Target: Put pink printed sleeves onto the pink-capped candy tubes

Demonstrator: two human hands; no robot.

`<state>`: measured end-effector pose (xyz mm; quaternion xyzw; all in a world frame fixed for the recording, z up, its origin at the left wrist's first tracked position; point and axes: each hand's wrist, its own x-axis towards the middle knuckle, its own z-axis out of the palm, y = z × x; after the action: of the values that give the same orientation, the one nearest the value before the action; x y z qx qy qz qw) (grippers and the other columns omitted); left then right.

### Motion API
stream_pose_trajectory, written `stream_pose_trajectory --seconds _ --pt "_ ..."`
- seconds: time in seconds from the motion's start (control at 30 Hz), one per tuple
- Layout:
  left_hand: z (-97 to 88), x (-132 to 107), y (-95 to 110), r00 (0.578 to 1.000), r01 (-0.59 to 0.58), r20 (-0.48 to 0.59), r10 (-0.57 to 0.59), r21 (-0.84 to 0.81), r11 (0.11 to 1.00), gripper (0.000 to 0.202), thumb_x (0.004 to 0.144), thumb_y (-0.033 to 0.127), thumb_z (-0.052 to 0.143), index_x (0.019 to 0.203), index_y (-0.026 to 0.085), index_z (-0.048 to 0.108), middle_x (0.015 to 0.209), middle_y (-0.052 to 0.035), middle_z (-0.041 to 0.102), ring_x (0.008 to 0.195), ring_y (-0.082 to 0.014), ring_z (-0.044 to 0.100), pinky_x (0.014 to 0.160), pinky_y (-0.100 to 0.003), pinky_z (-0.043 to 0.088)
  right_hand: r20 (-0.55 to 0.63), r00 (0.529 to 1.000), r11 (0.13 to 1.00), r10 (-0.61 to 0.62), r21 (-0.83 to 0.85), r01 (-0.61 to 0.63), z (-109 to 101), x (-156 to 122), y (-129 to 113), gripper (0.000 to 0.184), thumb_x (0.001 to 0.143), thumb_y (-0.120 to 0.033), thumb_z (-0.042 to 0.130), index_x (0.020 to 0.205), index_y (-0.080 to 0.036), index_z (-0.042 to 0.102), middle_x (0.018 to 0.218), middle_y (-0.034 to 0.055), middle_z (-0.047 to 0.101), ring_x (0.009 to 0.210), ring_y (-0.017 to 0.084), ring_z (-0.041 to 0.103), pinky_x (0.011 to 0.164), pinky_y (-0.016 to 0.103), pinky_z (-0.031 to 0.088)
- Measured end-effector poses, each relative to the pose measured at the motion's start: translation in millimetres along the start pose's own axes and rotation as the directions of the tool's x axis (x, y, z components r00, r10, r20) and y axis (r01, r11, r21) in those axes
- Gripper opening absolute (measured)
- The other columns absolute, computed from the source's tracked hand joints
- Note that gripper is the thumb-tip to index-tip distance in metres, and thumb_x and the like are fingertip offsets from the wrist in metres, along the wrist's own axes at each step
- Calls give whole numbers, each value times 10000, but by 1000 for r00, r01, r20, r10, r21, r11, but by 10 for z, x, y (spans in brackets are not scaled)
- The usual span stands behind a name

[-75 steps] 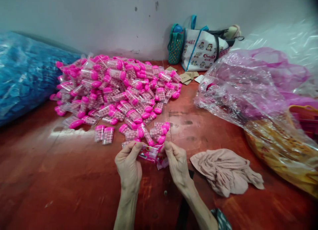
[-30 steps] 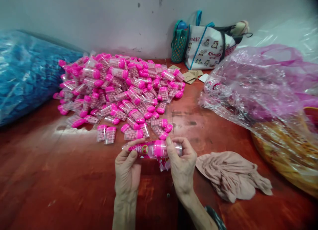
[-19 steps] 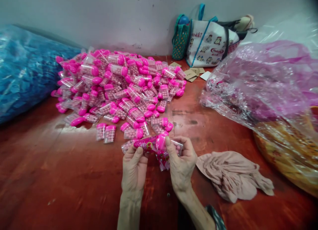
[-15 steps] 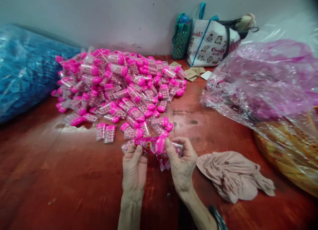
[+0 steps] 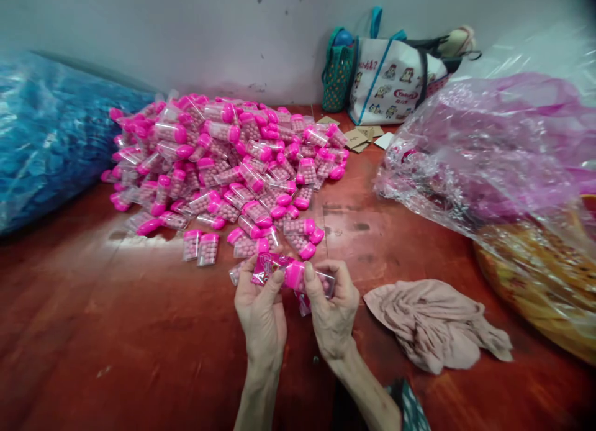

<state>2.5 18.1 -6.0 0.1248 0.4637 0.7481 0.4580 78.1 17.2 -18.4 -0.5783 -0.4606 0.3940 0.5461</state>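
My left hand [image 5: 261,310] and my right hand [image 5: 331,310] are close together over the red table [image 5: 139,331], both pinched on one clear candy tube with a pink cap [image 5: 305,278]. A pink printed label sleeve [image 5: 266,266] sits on the tube's left part under my left thumb. More pink wrapper bits hang below my right fingers. Just beyond my hands lies a large heap of similar pink-capped candy tubes [image 5: 223,164].
A crumpled beige cloth [image 5: 433,322] lies right of my hands. A big clear bag with pink contents [image 5: 488,158] and a yellow-filled bag [image 5: 535,282] fill the right side. A blue plastic bag [image 5: 46,139] lies at left. Tote bags [image 5: 386,77] stand against the wall.
My hands have drawn closer together on the tube. The pink sleeve has shifted and turned under my left thumb. The view has shifted slightly.
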Motion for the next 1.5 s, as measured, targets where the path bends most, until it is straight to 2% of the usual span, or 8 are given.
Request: stream_pose_trajectory --seconds 0.17,0.4,0.7,0.97,1.1,1.2,1.3,1.5 --pt "41 -8 23 1000 24 10 -23 -25 999 279 620 94 725 876 168 641 849 -7 690 730 -114 635 718 -207 492 27 998 992 60 108 -63 -16 -96 -17 162 811 -345 546 826 -186 518 597 -51 448 505 91 416 466 190 356" --pt "103 -121 0 910 391 193 -366 -116 913 238 652 261 728 813 100 660 756 -88 696 818 -233 654 763 -338 515 -84 995 998 -62 11 63 -65 -158 32 135 815 -307 547 868 -183 547 649 -31 513 532 98 476 499 198 399" --pt "61 -73 -1 936 331 151 -317 -78 940 213 579 250 782 708 132 661 676 -17 674 689 -162 644 712 -295 531 -26 999 995 -42 87 44 -56 -215 7 107 842 -277 515 867 -189 571 645 -33 528 550 93 490 510 184 400" --pt "-24 -4 -24 927 322 230 -295 -91 942 249 551 269 800 726 153 666 717 -30 691 684 -178 650 695 -300 542 45 998 980 47 192 -55 -3 -223 35 157 846 -317 507 830 -176 576 626 -26 503 543 95 471 510 197 401" --pt "-6 -8 -16 885 405 265 -382 -36 913 274 598 330 765 762 126 683 725 -72 697 728 -217 658 675 -316 550 39 996 996 -82 45 81 -28 -219 66 140 843 -280 512 919 -188 583 656 -16 545 532 101 510 504 203 429" --pt "5 -4 0 892 380 258 -371 14 925 219 631 295 744 754 121 689 707 -75 700 707 -217 660 657 -323 553 78 970 966 -230 -102 237 -69 -201 78 198 841 -223 510 1024 -186 576 712 8 596 546 109 544 537 212 453" --pt "7 -3 3 899 352 264 -349 37 935 179 632 271 744 701 119 679 695 -75 699 696 -214 660 649 -322 551 114 949 939 -293 -153 308 -97 -174 81 169 843 -222 505 982 -166 584 676 10 586 514 109 532 515 212 440" --pt "6 -16 -43 867 419 291 -405 15 908 179 636 236 742 764 131 673 722 -63 695 714 -192 654 662 -292 540 54 990 986 -133 -98 137 -84 -145 115 128 869 -274 470 828 -178 543 589 -37 509 478 87 481 465 183 388"
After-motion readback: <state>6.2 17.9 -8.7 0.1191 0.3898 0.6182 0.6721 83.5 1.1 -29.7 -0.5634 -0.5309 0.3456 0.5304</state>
